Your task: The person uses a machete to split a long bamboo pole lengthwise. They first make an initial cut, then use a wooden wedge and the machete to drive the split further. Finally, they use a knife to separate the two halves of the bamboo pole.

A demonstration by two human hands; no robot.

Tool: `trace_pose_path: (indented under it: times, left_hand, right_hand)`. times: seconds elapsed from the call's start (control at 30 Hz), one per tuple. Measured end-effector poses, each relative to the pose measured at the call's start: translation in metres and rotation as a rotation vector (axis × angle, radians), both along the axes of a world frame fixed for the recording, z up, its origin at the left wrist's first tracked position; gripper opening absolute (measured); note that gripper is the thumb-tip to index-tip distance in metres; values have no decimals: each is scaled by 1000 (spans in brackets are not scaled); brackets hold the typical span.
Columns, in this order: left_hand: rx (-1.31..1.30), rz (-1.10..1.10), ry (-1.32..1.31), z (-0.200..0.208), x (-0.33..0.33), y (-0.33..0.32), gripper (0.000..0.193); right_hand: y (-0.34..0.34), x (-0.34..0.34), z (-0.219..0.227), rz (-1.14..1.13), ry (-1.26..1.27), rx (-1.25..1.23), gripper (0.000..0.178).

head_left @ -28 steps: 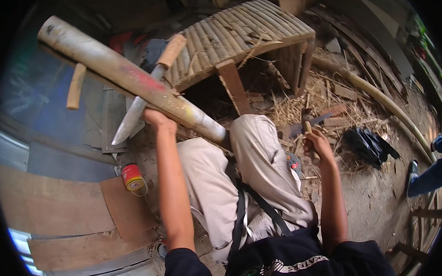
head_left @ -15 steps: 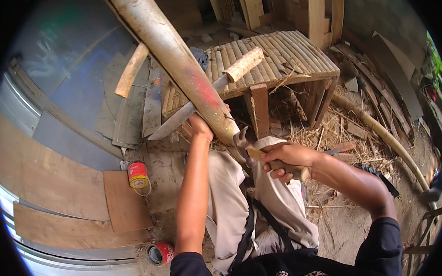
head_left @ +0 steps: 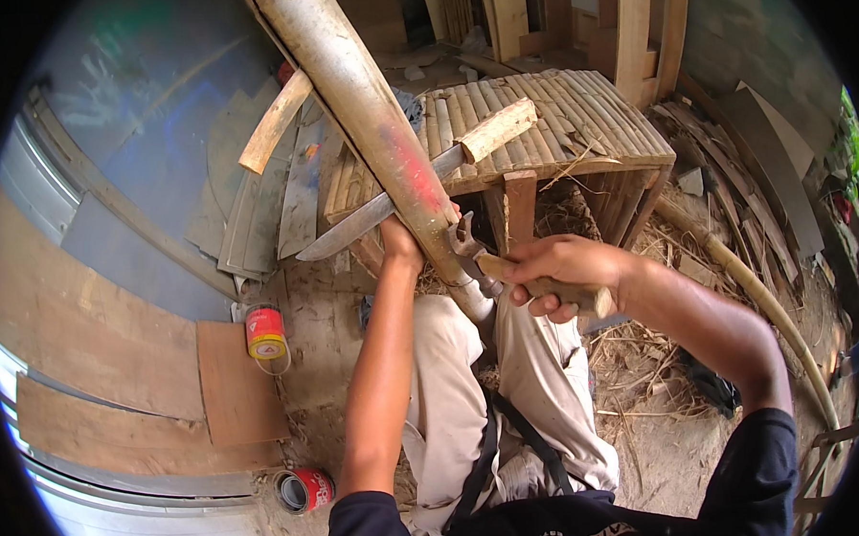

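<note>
A thick bamboo pole [head_left: 350,85] slants from the top of the head view down toward my knees, with a reddish paint patch on it. A long knife [head_left: 351,223] with a pale wooden handle [head_left: 500,131] lies crosswise through or against the pole; which of these is hidden. My left hand [head_left: 402,242] wraps around the pole from beneath, just below the blade, its fingertips showing on the far side. Closed around the wooden handle of a claw hammer [head_left: 537,280], my right hand [head_left: 573,271] holds the metal head beside the pole's lower end. A short wooden piece [head_left: 276,123] sticks out from the pole's left side.
Behind the pole stands a low bamboo-slat bench [head_left: 576,118]. Two red cans, one upper [head_left: 266,333] and one lower [head_left: 305,490], sit on the left. Straw and chips [head_left: 645,383] litter the ground at right, near a long curved pole [head_left: 776,306]. Boards [head_left: 97,330] line the left side.
My right hand has raised the hammer, bringing its head up from near my knee to beside the pole. My left hand keeps its grip. The whole view has shifted slightly.
</note>
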State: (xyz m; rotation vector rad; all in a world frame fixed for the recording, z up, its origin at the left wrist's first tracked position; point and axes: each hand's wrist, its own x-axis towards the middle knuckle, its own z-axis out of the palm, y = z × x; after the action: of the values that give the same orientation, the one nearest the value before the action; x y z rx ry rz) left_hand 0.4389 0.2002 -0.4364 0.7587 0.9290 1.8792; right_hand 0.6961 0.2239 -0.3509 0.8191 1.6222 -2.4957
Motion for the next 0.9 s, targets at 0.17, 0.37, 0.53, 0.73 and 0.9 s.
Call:
trace_pose_path:
  times: [0.17,0.37,0.53,0.73,0.9]
  left_hand:
    - [-75,21,-72,-2,-4,0,68]
    - [-58,-40,-10,-12,-8,7,68]
    - [-51,-75,-103,-15,-5,11,63]
    - [-35,-72,-80,-28,-1,20,61]
    - [-25,202,24,-46,3,33,51]
  right_hand:
    - [-24,8,-37,-57,157,-9,47]
    - [-35,8,-67,-65,299,-21,53]
    - [-42,9,-77,-101,371,-75,63]
    - [-55,23,-80,-93,359,27,68]
    - [-69,41,-73,0,214,121,66]
